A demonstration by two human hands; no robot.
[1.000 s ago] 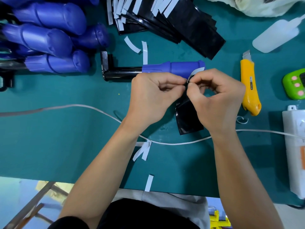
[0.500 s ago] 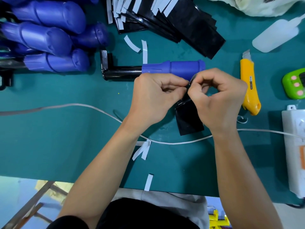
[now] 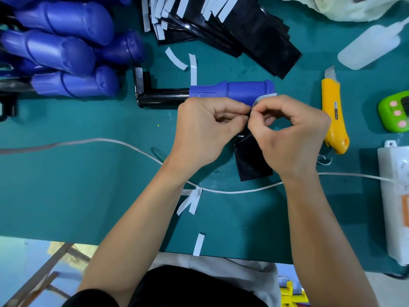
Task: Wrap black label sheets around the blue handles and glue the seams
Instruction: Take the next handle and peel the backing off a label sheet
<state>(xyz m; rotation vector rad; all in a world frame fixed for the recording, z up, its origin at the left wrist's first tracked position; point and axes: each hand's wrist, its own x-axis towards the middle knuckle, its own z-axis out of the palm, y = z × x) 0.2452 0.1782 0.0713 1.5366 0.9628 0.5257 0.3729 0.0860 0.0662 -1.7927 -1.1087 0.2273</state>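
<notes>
- Pinching the top edge of the black label sheet [image 3: 252, 160] with the curled left hand [image 3: 205, 131] and right hand [image 3: 290, 138], just in front of the blue handle [image 3: 232, 90] on the worktop [image 3: 88, 173].
- Seemingly lifting the white backing strip [image 3: 265, 96] with the right.
- Peel slowly, keep the sheet taut, avoid touching bared adhesive.

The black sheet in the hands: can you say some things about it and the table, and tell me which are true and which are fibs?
1. Both the left hand and the right hand pinch the black label sheet. True.
2. The sheet is already wrapped round the blue handle. False: the handle lies bare on the table beyond the hands.
3. The yellow knife lies right of the right hand. True.
4. The right hand holds the glue bottle. False: the bottle lies untouched at the table's far right.
</notes>
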